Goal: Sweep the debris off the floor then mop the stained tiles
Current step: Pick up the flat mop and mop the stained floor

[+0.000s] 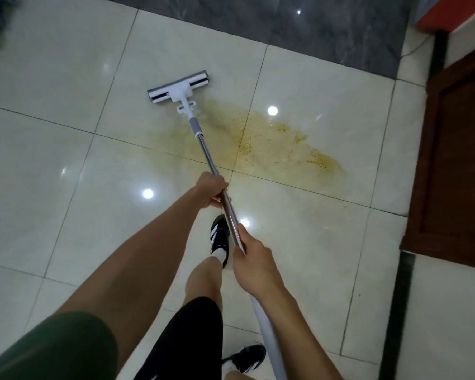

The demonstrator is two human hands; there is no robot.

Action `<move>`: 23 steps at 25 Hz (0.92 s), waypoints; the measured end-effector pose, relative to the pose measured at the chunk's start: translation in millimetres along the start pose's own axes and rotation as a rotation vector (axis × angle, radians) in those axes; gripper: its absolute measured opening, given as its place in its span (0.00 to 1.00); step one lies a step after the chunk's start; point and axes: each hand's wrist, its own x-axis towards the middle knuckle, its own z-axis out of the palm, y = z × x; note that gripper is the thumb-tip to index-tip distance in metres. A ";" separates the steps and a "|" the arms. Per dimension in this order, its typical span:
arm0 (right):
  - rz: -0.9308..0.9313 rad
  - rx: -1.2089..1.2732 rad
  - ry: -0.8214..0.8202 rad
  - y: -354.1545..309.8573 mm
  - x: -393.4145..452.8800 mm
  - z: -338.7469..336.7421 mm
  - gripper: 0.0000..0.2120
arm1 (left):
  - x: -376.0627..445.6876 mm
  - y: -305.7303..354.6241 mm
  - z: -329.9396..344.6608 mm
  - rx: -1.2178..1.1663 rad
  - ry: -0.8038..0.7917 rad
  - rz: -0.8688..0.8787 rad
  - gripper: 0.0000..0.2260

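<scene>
A flat mop with a white and grey head (179,88) lies on the cream floor tiles, just past the left end of a yellow-brown stain (274,145). Its metal pole (207,157) slants back toward me. My left hand (213,191) grips the pole at mid-length. Lower down, my right hand (254,266) grips the pole where the metal meets the white handle. The stain spreads to the right of the pole across several tiles, with darker specks along its right part.
A dark grey marble strip (313,28) runs along the far edge of the tiles. A brown wooden door (458,165) stands at the right, with a red object (455,15) above it. My black and white shoes (220,237) are below the pole.
</scene>
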 end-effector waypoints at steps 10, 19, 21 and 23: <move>0.086 0.150 0.043 246.6 -195.6 56.9 0.27 | -152.1 -219.6 168.4 0.127 -0.141 0.024 0.06; 0.077 0.133 0.103 241.0 -205.1 83.3 0.27 | -167.4 -232.8 162.0 0.049 -0.010 0.050 0.04; 0.080 0.149 0.095 221.5 -189.9 82.8 0.27 | -153.2 -215.6 149.3 0.047 -0.006 0.057 0.05; 0.104 0.181 0.101 197.3 -173.5 80.6 0.27 | -132.7 -192.8 136.9 0.048 -0.018 0.041 0.06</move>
